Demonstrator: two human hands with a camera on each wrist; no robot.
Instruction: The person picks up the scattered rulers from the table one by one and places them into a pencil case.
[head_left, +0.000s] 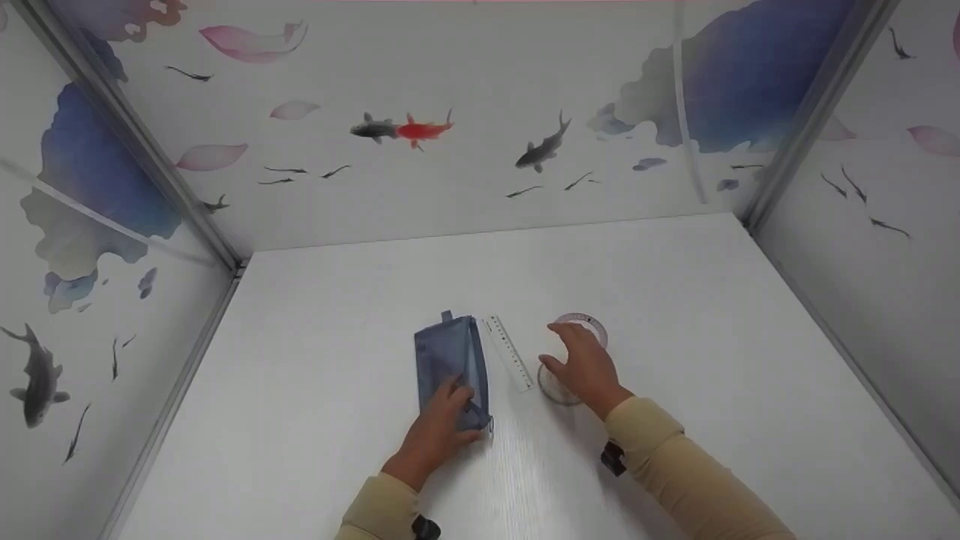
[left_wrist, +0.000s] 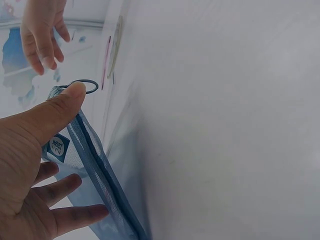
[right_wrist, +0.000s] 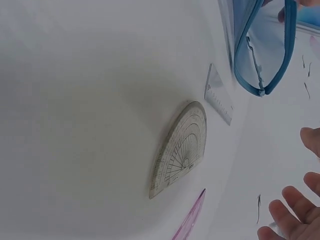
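In the head view, a blue mesh zip pouch (head_left: pixel 435 349) lies lengthwise on the white table. My left hand (head_left: pixel 442 420) grips its near end, thumb by the zip's ring (left_wrist: pixel 90 86). The right wrist view shows the pouch mouth (right_wrist: pixel 289 47) gaping. My right hand (head_left: pixel 589 367) hovers with parted fingers over the drawing tools, holding nothing. Below it lies a clear half-round protractor (right_wrist: pixel 187 145). Just beyond is a pink-tinted curved piece (head_left: pixel 592 324), partly hidden by the hand. A clear ruler (head_left: pixel 508 352) lies slanted between pouch and protractor.
Behind the table (head_left: pixel 330 285) stands a white panel (head_left: pixel 472 187) printed with fish and petals. Similar side panels rise at left and right, joined by grey metal corner posts (head_left: pixel 817 112).
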